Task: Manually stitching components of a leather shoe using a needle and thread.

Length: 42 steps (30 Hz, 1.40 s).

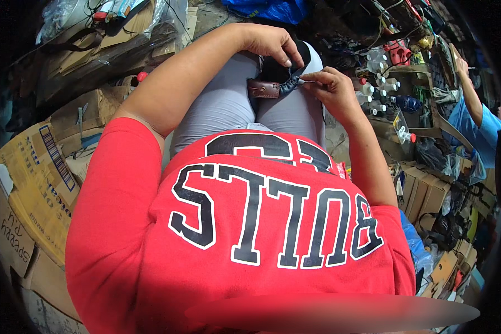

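Across my grey-trousered thighs lies what looks like a dark shoe (288, 87), with dark blue lacing and a pale curved edge beyond it. A small brown leather piece (263, 89) with a stud sits at its near left end. From above, my left hand (274, 45) reaches over it, thumb and fingers bent close together at the dark lacing. My right hand (333, 89) is at its right side, thumb and forefinger pinched at the end of the lacing. Whatever fine strand lies between the fingertips is too small to make out clearly.
Cardboard boxes (39, 183) stand at my left, scissors (81, 114) on one of them. Several clear bottles (376, 92) and a dark blue bottle (406, 103) are at the right. Another person's arm (472, 94) shows at the far right. A blue plastic sheet (270, 9) lies ahead.
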{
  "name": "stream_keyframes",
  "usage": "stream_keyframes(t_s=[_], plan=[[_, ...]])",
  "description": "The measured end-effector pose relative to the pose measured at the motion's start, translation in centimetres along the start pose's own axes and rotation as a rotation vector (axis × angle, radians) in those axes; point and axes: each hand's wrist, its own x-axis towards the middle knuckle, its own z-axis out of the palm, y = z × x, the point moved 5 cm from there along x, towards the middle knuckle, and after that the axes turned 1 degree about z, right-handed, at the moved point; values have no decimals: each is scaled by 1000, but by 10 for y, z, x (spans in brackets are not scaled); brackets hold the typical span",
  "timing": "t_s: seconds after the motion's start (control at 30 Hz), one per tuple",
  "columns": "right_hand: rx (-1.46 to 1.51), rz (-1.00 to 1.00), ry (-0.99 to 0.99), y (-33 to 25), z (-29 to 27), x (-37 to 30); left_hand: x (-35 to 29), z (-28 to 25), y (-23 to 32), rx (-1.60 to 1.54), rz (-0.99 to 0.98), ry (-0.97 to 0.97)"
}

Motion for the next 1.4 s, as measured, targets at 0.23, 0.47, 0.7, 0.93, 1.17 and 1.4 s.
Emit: stream_keyframes(t_s=[0.23,0.47,0.7,0.93,1.17,1.4], plan=[[-131,-106,-41,-11,-9,8,0,0,-1,-106,10,64],[20,25,-131,12,-1,12,11,1,0,-20,63,54],[494,98,-253,40,11,16,11,0,-4,-44,94,-28],[475,114,-61,29,31,17,10,4,-3,76,21,69],[225,-34,45,7,12,7,-79,-8,-10,731,-98,500],[21,7,60,-5,15,-4,-131,-48,-38,738,-252,762]])
